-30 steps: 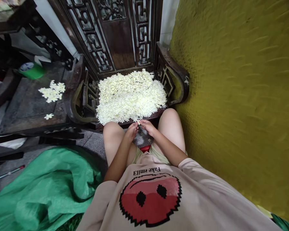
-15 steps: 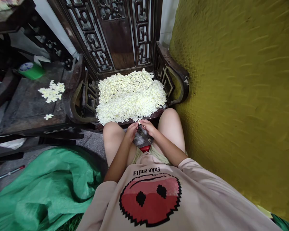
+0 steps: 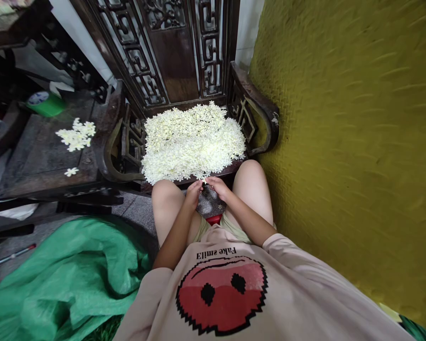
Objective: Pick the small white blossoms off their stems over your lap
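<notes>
A thick bed of small white flowers (image 3: pixel 193 142) covers the seat of a dark carved wooden chair (image 3: pixel 179 61). Just in front of the seat's edge, between my knees, my left hand (image 3: pixel 193 193) and my right hand (image 3: pixel 218 187) meet at the fingertips. Both hands are closed in a pinch. A small white flower (image 3: pixel 204 180) shows between the fingertips, close to the front of the flower bed. Which fingers grip it is too small to tell exactly.
On the left, a dark side table (image 3: pixel 31 151) bears a small flower cluster (image 3: pixel 77 135), a single flower (image 3: pixel 71 172) and a green roll (image 3: pixel 47 103). A green sheet (image 3: pixel 74 274) lies at the lower left. A yellow textured surface (image 3: pixel 351 142) rises on the right.
My left hand has shifted very slightly, its fingertips a little closer to the right hand's. The white flower between the fingertips shows a bit more. Everything else looks the same.
</notes>
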{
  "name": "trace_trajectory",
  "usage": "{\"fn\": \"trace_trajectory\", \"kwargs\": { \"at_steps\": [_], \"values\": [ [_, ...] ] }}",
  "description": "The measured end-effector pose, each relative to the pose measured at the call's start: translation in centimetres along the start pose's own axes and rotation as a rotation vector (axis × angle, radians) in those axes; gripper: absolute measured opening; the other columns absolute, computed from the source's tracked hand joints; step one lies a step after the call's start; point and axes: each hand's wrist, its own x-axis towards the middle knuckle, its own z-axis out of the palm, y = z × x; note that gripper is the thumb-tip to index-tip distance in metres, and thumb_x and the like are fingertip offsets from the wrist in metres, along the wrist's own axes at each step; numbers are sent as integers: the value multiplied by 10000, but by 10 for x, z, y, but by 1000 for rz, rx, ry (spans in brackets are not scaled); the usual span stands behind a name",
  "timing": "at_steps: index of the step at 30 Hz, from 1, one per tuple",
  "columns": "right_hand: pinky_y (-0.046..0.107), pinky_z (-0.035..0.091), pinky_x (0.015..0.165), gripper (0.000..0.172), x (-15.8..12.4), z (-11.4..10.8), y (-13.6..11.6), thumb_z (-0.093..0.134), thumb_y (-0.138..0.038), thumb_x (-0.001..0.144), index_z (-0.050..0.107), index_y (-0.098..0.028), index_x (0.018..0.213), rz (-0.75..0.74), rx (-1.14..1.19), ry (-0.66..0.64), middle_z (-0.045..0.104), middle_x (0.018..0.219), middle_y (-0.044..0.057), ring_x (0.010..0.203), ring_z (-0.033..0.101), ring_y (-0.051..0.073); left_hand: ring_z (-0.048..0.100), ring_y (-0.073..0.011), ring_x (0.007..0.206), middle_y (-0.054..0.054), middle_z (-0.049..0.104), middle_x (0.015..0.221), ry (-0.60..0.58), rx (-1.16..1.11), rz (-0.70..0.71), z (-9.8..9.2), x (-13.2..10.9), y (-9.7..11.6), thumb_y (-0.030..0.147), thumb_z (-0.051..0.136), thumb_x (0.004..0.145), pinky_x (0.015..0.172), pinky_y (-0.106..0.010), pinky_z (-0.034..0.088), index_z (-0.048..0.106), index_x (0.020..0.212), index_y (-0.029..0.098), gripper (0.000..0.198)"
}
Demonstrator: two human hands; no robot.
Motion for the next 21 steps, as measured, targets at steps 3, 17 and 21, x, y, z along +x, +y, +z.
{"fn": "trace_trajectory", "kwargs": {
  "at_steps": [3, 17, 21],
  "values": [
    [230, 332, 584, 364, 0, -1, 2, 726, -471, 537, 642, -162, 711, -58, -55, 73, 603, 653, -17, 589, 465, 95, 444, -84, 562, 5, 537, 632, 66, 137, 125, 0, 1, -2, 397, 702, 626, 561, -218, 353, 631, 735, 147, 282],
    [303, 392, 806, 274, 4, -1, 8, 615, -462, 676, 626, -189, 699, -299, -385, 128, 647, 779, 39, 802, 561, 189, 478, -163, 699, -40, 488, 787, 241, 663, 534, 3, -7, -9, 221, 543, 764, 716, -281, 367, 540, 708, 199, 61],
    [289, 386, 765, 275, -2, 0, 5, 570, -447, 732, 633, -188, 802, -380, -471, 256, 638, 817, 49, 770, 541, 180, 490, -179, 732, -50, 483, 804, 319, 777, 545, 1, -5, -12, 189, 500, 777, 721, -291, 361, 515, 716, 202, 64]
  ]
}}
